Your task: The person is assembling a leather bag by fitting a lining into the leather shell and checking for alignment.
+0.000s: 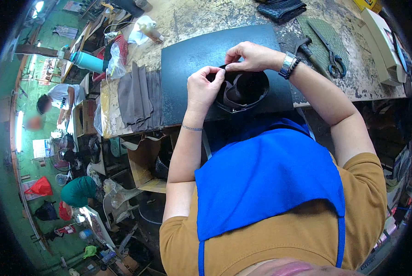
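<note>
A dark, rounded, open-topped leather-like piece (257,85) stands at the front of a black board (187,57). A brownish strip or lining curls inside it. My left hand (205,88) pinches its far left rim between thumb and fingers. Close beside it, my right hand (254,56) is closed on the same rim, fingers bent and fingertips nearly meeting my left ones. Whatever small detail lies between the fingertips is too small to make out. To the left of the board lies a row of overlapping grey-brown flat pieces (136,99).
On the worn table, a hammer (309,53) and large scissors (329,49) lie to the right, near a white box (382,48). Black folded material (282,9) lies at the back. A red basket (118,46) and teal bottle (87,62) are left. Two people work farther left.
</note>
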Available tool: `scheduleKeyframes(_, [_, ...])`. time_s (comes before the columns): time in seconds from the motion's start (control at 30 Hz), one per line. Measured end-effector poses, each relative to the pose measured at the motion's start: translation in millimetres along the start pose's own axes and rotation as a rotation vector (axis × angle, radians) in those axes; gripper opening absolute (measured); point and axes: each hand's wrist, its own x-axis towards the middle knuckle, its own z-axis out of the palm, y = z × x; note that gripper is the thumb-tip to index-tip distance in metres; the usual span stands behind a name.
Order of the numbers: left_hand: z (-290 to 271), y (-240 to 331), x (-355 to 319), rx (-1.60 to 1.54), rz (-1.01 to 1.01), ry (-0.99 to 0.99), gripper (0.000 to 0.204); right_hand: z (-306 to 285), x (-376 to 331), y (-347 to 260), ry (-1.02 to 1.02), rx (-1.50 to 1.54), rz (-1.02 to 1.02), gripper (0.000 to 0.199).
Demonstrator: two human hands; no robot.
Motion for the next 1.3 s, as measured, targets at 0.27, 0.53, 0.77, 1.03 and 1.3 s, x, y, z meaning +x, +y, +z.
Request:
scheduleKeyframes(0.27, [-14.0, -6.1, -8.8, -0.450, 0.019, -0.003, 0.051, -36.5, -1.8, 17.3, 0.384, -0.015, 0.134, 0.020])
scheduleKeyframes(0.53, [-8.5, -12.8, -29.5, -0.296, 0.048, 0.019, 0.072, 4.6, -70.5, -22.2, 0.420, 0.233, 0.229, 0.024])
scheduleKeyframes(0.77, [-11.3, -15.9, -12.0, -0.755, 0.043, -0.136, 0.060, 45.9, -100.7, -82.6, 0.162, 0.288, 0.153, 0.021])
scheduleKeyframes(1.03, [-26.7, 8.3, -24.9, 0.128, 0.609, 0.109, 0.037, 32.5, -67.2, -67.1, 0.477, -0.059, -0.156, 0.036])
scheduleKeyframes(1.3, [-16.5, 27.1, -53.4, -0.015, 0.149, 0.029, 0.043, 48.1, -48.6, -55.3, 0.418, 0.028, -0.188, 0.034])
